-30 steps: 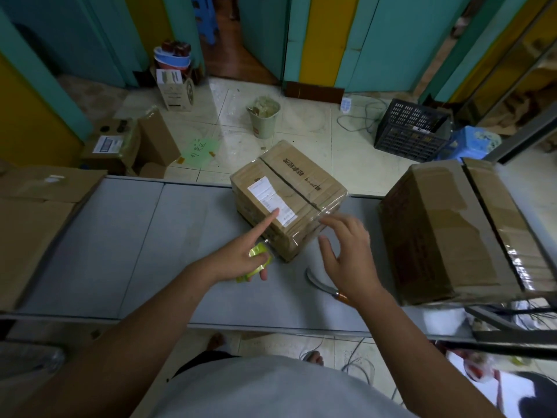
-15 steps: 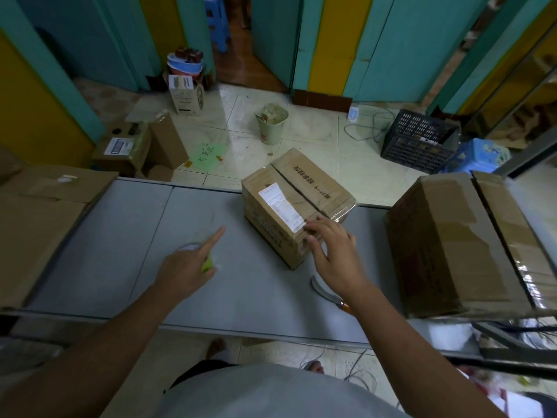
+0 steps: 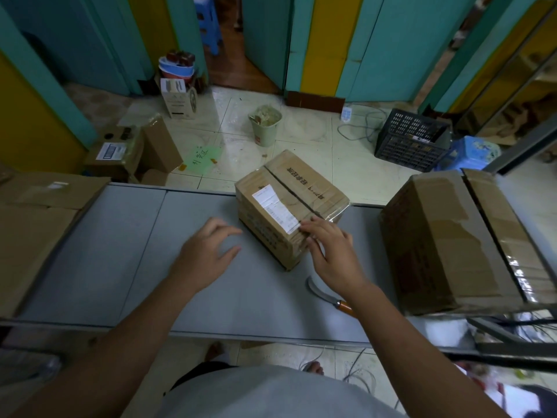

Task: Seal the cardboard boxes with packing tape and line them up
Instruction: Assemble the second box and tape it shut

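Observation:
A small taped cardboard box [image 3: 304, 188] with a white label stands skewed at the far middle of the grey table [image 3: 120, 251]. My right hand [image 3: 331, 254] rests on its near top edge, fingers laid flat over the tape beside the label. My left hand [image 3: 208, 254] hovers over the table just left of the box, fingers loosely spread and holding nothing that I can see. No tape roll shows in this view. A larger taped box [image 3: 446, 236] stands at the right end of the table.
A curved knife [image 3: 325, 292] with an orange handle lies on the table under my right wrist. Flattened cardboard [image 3: 36, 224] covers the table's left end. Beyond the table the floor holds a bin [image 3: 265, 125], a black crate [image 3: 410, 143] and open cartons [image 3: 126, 152].
My left hand swung left with a yellow-green tape roll, then came back beside the box without it showing. My right hand settled onto the box's near edge.

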`<state>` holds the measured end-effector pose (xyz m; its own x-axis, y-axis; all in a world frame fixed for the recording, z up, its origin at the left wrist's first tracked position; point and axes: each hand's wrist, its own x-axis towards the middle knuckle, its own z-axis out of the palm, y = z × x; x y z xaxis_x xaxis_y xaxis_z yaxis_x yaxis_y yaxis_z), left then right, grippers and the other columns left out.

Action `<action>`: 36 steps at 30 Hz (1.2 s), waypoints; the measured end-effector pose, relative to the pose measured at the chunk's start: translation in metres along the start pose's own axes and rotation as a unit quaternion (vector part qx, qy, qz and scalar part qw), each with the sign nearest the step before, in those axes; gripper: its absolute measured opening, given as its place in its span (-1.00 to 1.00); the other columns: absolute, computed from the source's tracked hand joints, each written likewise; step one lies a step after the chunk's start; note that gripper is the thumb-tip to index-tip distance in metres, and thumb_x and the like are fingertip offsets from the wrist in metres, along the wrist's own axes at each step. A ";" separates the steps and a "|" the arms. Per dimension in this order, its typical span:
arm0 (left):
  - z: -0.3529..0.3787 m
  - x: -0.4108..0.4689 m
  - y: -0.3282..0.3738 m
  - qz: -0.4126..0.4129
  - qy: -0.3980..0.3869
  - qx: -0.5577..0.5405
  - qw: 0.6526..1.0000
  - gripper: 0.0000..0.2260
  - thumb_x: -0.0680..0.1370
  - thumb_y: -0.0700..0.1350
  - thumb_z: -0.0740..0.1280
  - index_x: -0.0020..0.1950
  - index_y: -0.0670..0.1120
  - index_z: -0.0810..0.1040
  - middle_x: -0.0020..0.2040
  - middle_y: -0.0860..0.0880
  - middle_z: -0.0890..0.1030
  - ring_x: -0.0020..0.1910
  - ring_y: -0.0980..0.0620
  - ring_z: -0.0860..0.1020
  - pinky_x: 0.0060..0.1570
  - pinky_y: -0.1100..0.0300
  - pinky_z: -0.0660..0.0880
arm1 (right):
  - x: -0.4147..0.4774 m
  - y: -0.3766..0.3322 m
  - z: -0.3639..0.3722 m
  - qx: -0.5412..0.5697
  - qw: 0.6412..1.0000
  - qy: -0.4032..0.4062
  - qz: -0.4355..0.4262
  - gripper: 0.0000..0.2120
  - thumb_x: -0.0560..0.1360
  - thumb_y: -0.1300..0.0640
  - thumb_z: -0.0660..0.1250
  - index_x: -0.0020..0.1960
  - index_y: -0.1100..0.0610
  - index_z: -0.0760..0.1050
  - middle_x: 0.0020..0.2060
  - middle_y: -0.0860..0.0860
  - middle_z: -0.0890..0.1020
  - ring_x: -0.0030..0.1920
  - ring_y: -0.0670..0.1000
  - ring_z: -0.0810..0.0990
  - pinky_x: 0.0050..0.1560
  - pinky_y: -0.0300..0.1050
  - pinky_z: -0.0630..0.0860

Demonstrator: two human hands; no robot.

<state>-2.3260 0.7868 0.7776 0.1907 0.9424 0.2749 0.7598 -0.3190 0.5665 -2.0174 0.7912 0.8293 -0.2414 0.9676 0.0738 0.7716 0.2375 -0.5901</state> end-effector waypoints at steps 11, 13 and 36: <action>0.018 0.082 0.071 0.233 -0.122 0.010 0.965 -0.79 0.51 -0.03 0.60 0.10 -0.05 0.75 0.06 0.00 0.68 0.13 -0.11 0.62 0.14 -0.11 0.55 | 0.000 0.005 0.006 0.014 1.000 0.015 -0.005 -0.68 0.66 0.21 0.31 0.37 0.01 0.61 0.38 -0.11 0.58 0.52 -0.08 0.38 0.40 -0.03 0.23; 0.017 0.083 0.067 0.242 -0.130 0.012 0.961 -0.78 0.51 -0.09 0.61 0.13 -0.09 0.74 0.07 -0.04 0.67 0.12 -0.13 0.62 0.12 -0.08 0.57 | 0.001 0.008 0.005 0.017 1.000 0.004 -0.013 -0.68 0.67 0.20 0.31 0.37 -0.01 0.60 0.38 -0.13 0.59 0.51 -0.09 0.38 0.38 -0.05 0.21; -0.017 0.080 0.023 0.042 -0.123 -0.083 0.988 -0.72 0.63 -0.33 0.35 0.15 -0.02 0.75 0.12 0.14 0.67 0.23 0.19 0.53 0.30 0.18 0.47 | 0.013 0.039 -0.020 0.094 0.994 0.042 0.047 -0.78 0.54 -0.21 0.40 0.15 -0.19 0.58 0.10 -0.21 0.45 0.05 -0.23 0.57 0.04 -0.28 0.58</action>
<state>-2.3037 0.8532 0.8254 0.4101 0.9011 0.1405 0.6257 -0.3901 0.6755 -1.9788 0.8146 0.8232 -0.1166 0.9905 0.0731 0.6628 0.1324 -0.7370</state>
